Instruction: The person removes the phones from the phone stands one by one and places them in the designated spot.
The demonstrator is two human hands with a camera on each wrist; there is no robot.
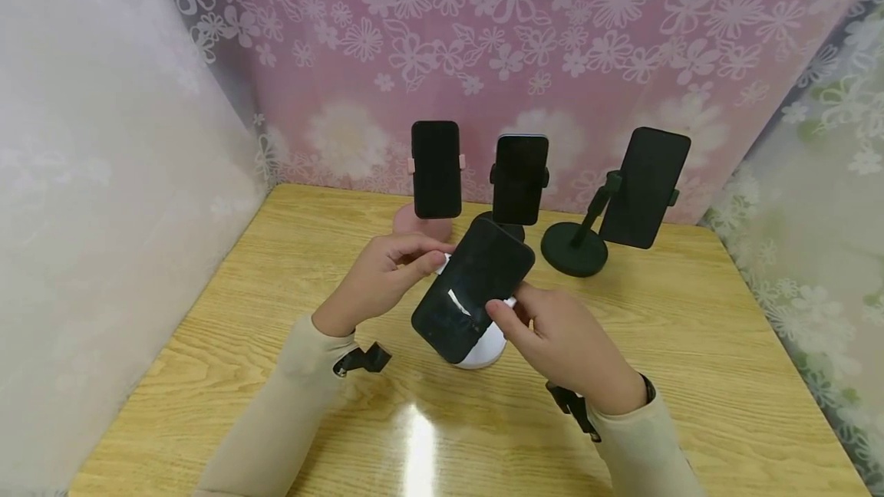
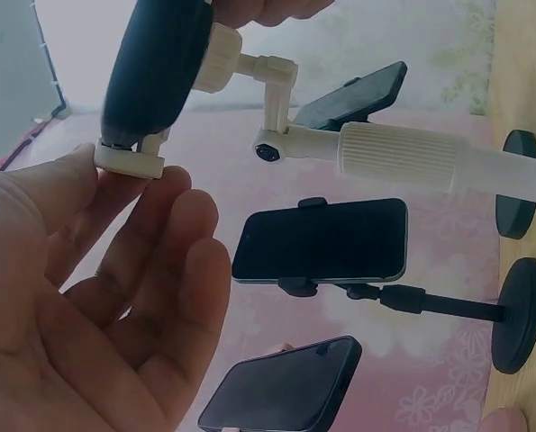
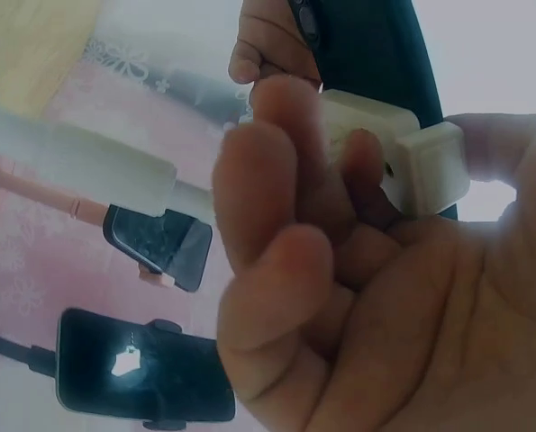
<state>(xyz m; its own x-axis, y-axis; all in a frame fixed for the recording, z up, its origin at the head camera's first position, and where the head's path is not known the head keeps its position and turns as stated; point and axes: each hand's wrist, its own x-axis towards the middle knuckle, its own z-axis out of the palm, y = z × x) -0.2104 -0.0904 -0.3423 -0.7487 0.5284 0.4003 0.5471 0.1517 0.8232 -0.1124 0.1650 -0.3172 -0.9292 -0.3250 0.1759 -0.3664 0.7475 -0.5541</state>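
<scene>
A black phone (image 1: 476,274) sits tilted in the clamp of a white phone stand, whose round base (image 1: 487,348) shows below it on the table. My left hand (image 1: 383,278) pinches the clamp's left arm between thumb and fingers; up close, that white arm (image 2: 128,162) hooks over the phone's edge. On the other side my right hand (image 1: 562,336) grips the opposite white clamp arm (image 3: 431,169), its thumb at the phone's edge. The stand's ribbed white stem (image 2: 403,155) and its joint run behind the phone in the left wrist view.
Behind stand three more phones in holders: one on a pink stand (image 1: 414,222), another on a black stand (image 2: 518,315), and a third tilted on a dark green stand (image 1: 575,249) at right. Flowered pink cloth (image 1: 483,44) hangs along the wooden table's (image 1: 235,297) back edge.
</scene>
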